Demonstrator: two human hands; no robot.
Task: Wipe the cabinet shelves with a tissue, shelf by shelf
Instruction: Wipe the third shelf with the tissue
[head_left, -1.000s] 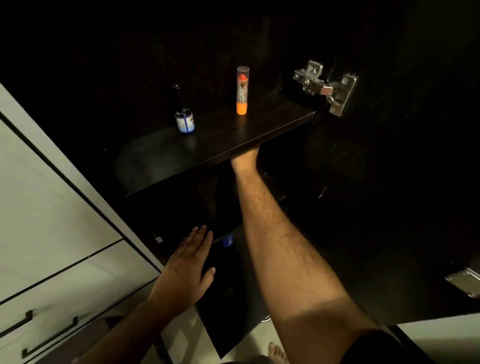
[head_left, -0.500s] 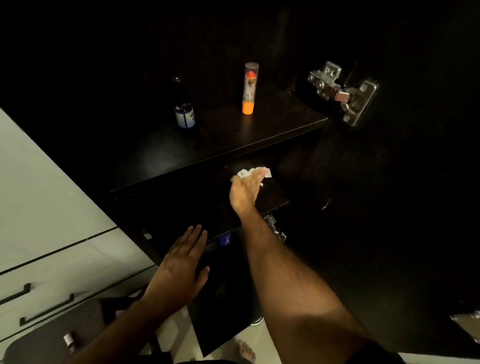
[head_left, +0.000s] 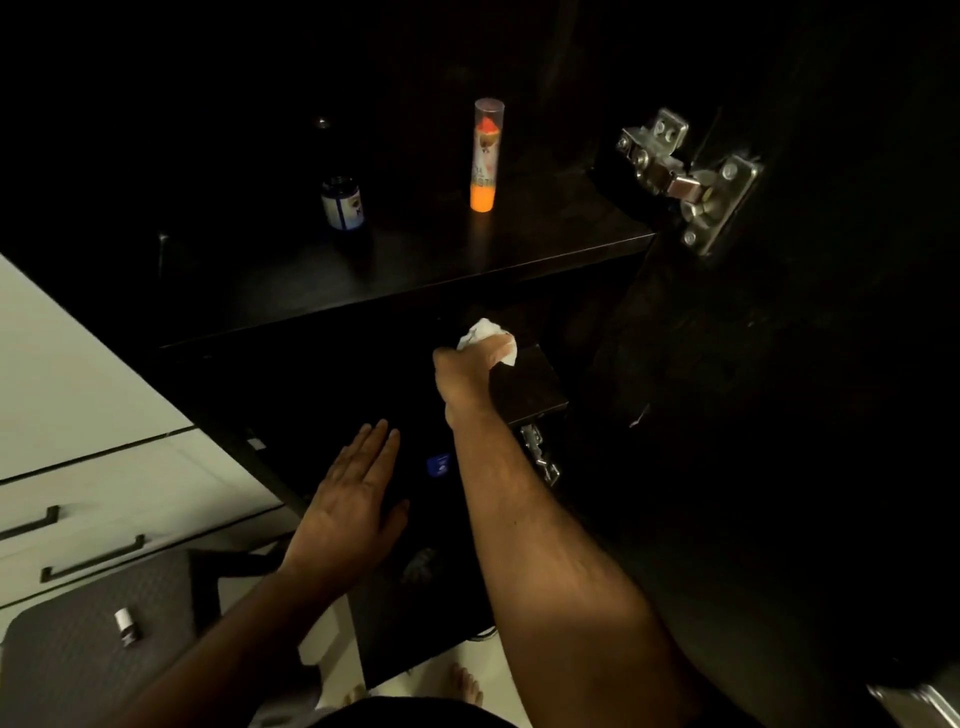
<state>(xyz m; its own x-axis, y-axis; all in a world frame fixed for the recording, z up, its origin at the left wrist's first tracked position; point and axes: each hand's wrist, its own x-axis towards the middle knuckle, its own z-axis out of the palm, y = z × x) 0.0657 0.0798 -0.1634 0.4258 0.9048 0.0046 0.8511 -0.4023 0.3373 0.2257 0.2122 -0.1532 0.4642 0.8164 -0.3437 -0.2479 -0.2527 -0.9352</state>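
While bottle (head_left: 343, 203) stands, tube (head_left: 487, 155) flanks it.

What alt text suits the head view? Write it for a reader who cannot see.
The right hand grips a crumpled white tissue over a dark lower shelf of an open cabinet, while the left hand hovers flat and open below. On the shelf above stand an orange tube and a small blue-labelled bottle.

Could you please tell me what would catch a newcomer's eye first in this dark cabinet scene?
The bright orange tube standing on the upper shelf, with a small bottle to its left. Below, the right hand grips a white tissue over the lower shelf. A shiny metal hinge gleams at right.
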